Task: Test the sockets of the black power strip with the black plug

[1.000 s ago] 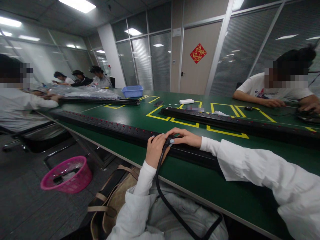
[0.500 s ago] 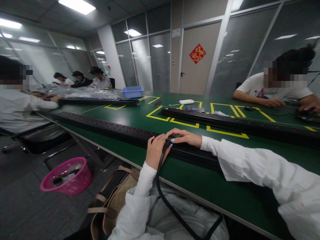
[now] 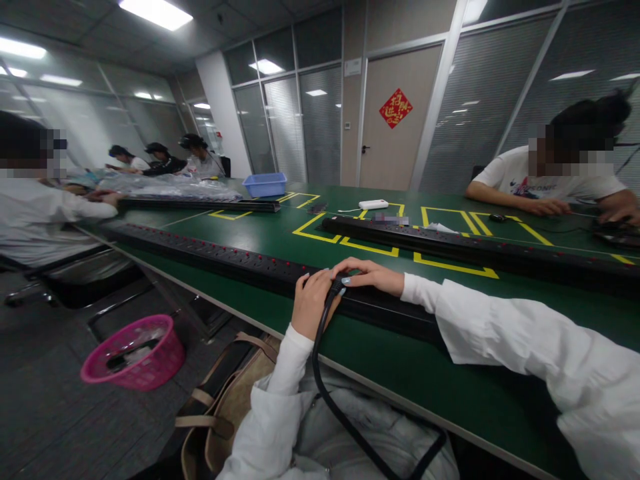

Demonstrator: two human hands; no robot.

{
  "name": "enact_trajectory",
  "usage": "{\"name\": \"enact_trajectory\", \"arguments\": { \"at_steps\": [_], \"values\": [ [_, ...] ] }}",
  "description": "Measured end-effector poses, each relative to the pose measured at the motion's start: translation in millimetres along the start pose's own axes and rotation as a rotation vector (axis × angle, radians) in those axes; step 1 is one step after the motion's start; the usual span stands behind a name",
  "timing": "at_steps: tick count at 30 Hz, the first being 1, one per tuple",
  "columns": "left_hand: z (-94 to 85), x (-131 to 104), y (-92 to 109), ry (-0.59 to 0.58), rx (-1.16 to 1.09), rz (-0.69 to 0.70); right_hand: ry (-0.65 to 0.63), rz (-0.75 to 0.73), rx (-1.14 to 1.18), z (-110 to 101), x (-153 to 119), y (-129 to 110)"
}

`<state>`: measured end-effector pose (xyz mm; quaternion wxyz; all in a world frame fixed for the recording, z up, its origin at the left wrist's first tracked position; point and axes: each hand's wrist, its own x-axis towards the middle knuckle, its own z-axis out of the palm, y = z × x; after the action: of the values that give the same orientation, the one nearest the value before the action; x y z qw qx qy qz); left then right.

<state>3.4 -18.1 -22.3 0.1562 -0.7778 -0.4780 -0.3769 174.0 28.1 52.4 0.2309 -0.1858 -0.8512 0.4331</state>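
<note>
A long black power strip [image 3: 240, 262] with red dots along its top lies along the near edge of the green table [image 3: 400, 373]. Both hands meet at its middle, around the end of a thick black cable [image 3: 319, 373] that hangs down over the table edge onto my lap. My left hand [image 3: 311, 300] is closed round the cable end, its fingertips against the strip. From the right, my right hand [image 3: 367, 273] presses curled fingers on the same cable end and the strip's top. The fingers hide the joint itself.
Another black strip [image 3: 475, 253] lies farther back, near yellow tape outlines and a white device [image 3: 373, 204]. Plastic bags [image 3: 170, 187] and a blue basket [image 3: 265, 185] are at the back left. A pink basket [image 3: 135, 353] stands on the floor. People sit left and right.
</note>
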Motion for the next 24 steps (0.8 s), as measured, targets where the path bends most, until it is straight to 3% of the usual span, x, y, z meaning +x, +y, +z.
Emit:
{"name": "enact_trajectory", "arguments": {
  "at_steps": [24],
  "values": [
    [-0.5,0.1,0.7,-0.011,-0.017,-0.009,0.004,0.006,-0.005,-0.2,-0.2,-1.3]
  ]
}}
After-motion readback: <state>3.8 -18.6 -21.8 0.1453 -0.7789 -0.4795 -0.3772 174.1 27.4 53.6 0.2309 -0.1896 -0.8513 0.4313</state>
